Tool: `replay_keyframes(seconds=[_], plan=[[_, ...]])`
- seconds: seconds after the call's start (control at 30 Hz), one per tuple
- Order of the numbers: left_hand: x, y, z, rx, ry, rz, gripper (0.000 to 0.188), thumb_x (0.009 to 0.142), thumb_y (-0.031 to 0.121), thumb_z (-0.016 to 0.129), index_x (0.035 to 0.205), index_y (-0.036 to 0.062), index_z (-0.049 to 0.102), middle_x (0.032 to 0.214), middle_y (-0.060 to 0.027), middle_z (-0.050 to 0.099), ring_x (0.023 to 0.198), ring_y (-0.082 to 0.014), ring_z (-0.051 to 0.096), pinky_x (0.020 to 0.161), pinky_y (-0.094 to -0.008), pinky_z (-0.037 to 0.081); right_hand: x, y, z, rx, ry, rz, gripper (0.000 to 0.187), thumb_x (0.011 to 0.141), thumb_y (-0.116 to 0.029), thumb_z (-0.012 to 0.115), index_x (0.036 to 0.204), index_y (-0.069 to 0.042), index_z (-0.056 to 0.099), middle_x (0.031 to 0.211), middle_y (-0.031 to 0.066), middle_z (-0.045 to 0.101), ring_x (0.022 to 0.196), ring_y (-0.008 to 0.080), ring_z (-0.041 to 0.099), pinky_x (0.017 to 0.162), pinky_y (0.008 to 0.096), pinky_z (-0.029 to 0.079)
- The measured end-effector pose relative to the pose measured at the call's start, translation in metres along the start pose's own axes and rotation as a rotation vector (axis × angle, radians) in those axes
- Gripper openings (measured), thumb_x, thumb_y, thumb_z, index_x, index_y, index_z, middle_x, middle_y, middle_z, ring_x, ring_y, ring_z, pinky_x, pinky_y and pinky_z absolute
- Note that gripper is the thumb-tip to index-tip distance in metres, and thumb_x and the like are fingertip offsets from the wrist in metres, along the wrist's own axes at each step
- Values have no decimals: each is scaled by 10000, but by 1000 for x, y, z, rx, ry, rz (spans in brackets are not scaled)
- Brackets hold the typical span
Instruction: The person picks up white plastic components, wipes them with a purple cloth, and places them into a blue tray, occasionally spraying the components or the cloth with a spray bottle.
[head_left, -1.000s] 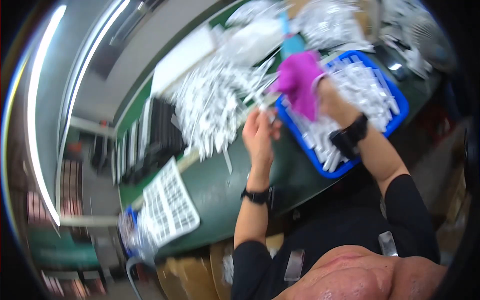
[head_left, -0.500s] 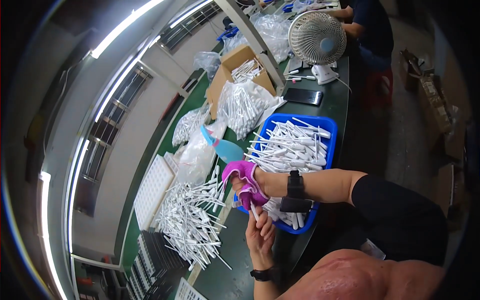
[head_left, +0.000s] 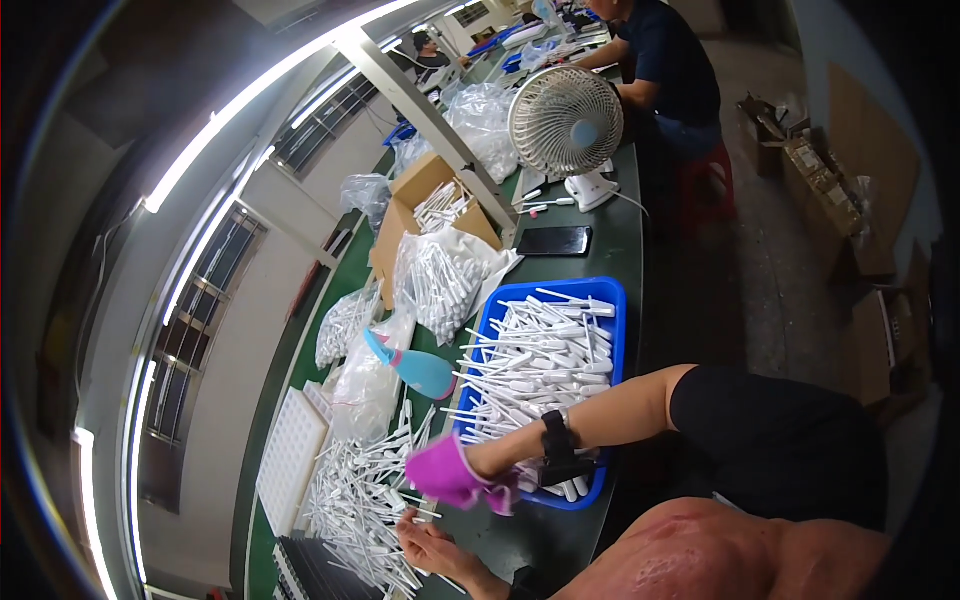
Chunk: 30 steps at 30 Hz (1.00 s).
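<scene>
My right hand is wrapped in a purple cloth and closed on it, just off the near-left side of a blue tub. Thin white plastic sticks with one thicker end fill that tub. My left hand is bare and low at the near edge of a loose heap of the same white sticks. Its fingers are loosely bent and apart, close to a stick, with nothing plainly gripped. The cloth hides the right fingers.
Beyond the heap are a blue spray bottle, bagged sticks and a cardboard box. White perforated trays and dark racks stand left. A phone and fan sit past the tub. A co-worker sits farther off.
Both hands have moved left and down toward the heap and come apart. The stick pinched in my left hand against the cloth no longer shows there. The view has shifted too.
</scene>
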<state>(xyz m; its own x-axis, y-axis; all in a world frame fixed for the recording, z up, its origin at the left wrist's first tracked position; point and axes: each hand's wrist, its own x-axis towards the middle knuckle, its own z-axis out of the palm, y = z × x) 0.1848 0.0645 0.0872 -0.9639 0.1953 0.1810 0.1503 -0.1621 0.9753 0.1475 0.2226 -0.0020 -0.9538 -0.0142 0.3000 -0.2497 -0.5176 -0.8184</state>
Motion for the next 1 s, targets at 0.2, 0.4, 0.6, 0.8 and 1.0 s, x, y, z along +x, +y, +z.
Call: replay_keyframes(seconds=[0.2, 0.4, 0.6, 0.8, 1.0], plan=[[27, -19, -15, -139, -74, -75, 242, 933, 257, 496, 840, 34, 522, 576, 52, 330, 500, -47, 332, 445, -192, 251, 8, 33, 11, -181, -257, 28, 165, 781, -93, 566, 940, -59, 598, 781, 135, 617, 707, 292, 575, 615, 389, 444], [90, -27, -107, -292, -567, -652, 253, 909, 280, 513, 1021, 56, 553, 786, -46, 639, 661, -219, 593, 544, -309, 461, -12, -32, 21, -510, -251, 85, 89, 826, -188, 590, 878, -116, 588, 717, 5, 564, 607, 95, 533, 507, 238, 420], [71, -11, -65, 167, -987, -449, 224, 901, 233, 499, 1034, 54, 516, 1034, -77, 616, 835, -286, 592, 632, -384, 487, -22, -63, 12, 98, 18, 286, 108, 810, -227, 588, 814, -122, 611, 665, 15, 571, 541, 114, 534, 457, 268, 414], [5, 19, 46, -318, 280, 169, 277, 935, 253, 485, 718, 85, 445, 557, 73, 267, 461, -27, 263, 407, -175, 218, -6, -60, 18, -565, -40, -31, 167, 718, -270, 649, 784, -117, 635, 667, 32, 590, 575, 177, 576, 494, 300, 455], [93, -34, 11, -727, -92, -246, 187, 960, 197, 434, 802, 95, 423, 563, 39, 334, 453, -63, 288, 389, -207, 249, 14, -51, -8, -1281, -211, -579, 189, 673, -215, 673, 803, -80, 649, 749, 98, 631, 675, 217, 611, 590, 336, 479]])
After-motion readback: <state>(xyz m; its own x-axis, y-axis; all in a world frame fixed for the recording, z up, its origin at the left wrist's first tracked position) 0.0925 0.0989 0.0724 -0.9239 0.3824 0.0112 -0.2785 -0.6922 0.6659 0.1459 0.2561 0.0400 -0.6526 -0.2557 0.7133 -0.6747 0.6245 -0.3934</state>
